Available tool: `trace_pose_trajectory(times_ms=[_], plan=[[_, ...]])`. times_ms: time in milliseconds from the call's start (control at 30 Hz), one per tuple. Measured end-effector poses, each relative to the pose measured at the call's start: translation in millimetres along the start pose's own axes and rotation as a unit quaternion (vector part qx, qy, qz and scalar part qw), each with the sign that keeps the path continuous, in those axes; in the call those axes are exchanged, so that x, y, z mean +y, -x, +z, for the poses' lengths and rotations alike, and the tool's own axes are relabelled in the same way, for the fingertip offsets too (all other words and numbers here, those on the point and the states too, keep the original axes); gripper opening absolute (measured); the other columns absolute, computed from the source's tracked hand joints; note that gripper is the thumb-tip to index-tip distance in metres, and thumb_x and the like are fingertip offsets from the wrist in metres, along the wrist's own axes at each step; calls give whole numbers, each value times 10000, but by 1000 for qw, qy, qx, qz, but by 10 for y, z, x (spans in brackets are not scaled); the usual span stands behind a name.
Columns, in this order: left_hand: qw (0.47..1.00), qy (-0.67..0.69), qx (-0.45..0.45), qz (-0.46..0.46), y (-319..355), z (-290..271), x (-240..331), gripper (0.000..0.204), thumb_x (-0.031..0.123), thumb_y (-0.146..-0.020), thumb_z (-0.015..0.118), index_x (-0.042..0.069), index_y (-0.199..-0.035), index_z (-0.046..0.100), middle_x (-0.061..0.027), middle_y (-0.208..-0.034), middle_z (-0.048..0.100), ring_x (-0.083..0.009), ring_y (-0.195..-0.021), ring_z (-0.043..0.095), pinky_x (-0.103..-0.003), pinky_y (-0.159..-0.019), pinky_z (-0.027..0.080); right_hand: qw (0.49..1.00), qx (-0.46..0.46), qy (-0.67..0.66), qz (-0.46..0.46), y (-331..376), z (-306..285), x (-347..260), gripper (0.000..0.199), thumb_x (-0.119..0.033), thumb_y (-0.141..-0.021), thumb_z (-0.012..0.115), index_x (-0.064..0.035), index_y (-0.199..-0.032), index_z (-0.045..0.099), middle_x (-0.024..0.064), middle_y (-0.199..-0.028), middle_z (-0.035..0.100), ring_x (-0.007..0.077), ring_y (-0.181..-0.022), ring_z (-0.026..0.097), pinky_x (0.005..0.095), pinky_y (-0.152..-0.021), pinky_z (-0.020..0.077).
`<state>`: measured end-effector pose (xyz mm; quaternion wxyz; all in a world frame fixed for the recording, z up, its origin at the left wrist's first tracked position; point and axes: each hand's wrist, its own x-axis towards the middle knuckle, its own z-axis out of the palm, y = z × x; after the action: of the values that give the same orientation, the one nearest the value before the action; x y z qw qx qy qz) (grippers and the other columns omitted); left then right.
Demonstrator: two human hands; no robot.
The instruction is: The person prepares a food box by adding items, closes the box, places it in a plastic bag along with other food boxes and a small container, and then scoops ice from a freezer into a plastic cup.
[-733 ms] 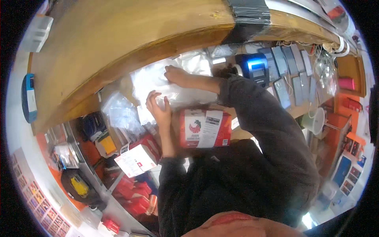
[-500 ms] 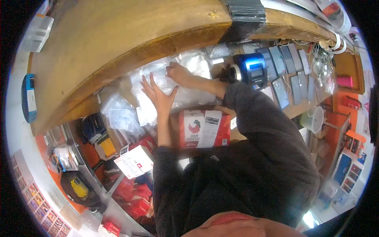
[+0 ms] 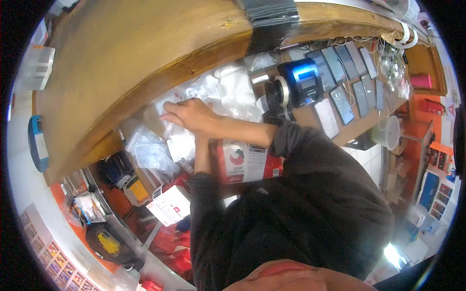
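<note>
One red-and-white box (image 3: 242, 166) sat closed just beside the left forearm (image 3: 203, 162), while work at the clear plastic bags (image 3: 234, 89) seemed unfinished, the right hand (image 3: 191, 115) hiding the left hand, both grips impossible to tell.

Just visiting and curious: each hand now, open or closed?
Left hand: mostly hidden, can't be told.
Right hand: looks closed; any hold can't be told.

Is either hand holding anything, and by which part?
Can't be told: the right hand is curled over clear plastic bags, its grip unclear, and it hides the left hand.
</note>
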<state>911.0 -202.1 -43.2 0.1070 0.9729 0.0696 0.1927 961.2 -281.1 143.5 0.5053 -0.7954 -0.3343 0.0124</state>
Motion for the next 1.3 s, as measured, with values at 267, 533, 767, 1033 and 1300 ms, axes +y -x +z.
trace_pose_trajectory(times_ms=[267,533,767,1033,1300], plan=[[999,11,-30,37,-286,92,-16,731,246,-675,737,104,-1297,381,-114,-1351,379,-308,-1330,232,-587,-1044,143,993,-73,98,1,8,-232,307,425,-519,-832,501,-120,-918,618,176,-732,632,319,-673,623,456,-637,472],[982,179,-56,-2,-532,-322,204,533,296,-731,680,91,-1183,485,-126,-1255,471,-322,-1256,345,-566,-1040,190,867,112,-277,-399,390,-671,-1362,139,-223,-859,548,-96,-810,525,30,-731,539,182,-563,552,289,-455,437],[487,846,-76,-203,-47,-1964,855,606,471,-802,559,64,-1233,436,-151,-1253,457,-311,-1209,374,-524,-1021,258,836,303,-427,162,865,-1131,-611,313,-334,-967,369,-63,-876,498,-16,-698,465,72,-607,474,231,-519,404],[410,859,-134,-276,1066,-2949,1024,456,259,-835,611,22,-1197,466,-159,-1141,519,-279,-1058,499,-449,-912,404,777,440,-383,236,1963,-1276,-515,272,-300,-961,397,-101,-838,534,-39,-627,453,45,-499,410,192,-441,326],[725,603,-258,-208,1424,-2987,973,316,126,-818,640,14,-1094,533,-52,-957,586,-119,-896,561,-266,-787,464,789,520,-258,203,2688,-1400,-947,290,-334,-963,409,-85,-887,535,-28,-762,492,26,-648,456,177,-562,373]])
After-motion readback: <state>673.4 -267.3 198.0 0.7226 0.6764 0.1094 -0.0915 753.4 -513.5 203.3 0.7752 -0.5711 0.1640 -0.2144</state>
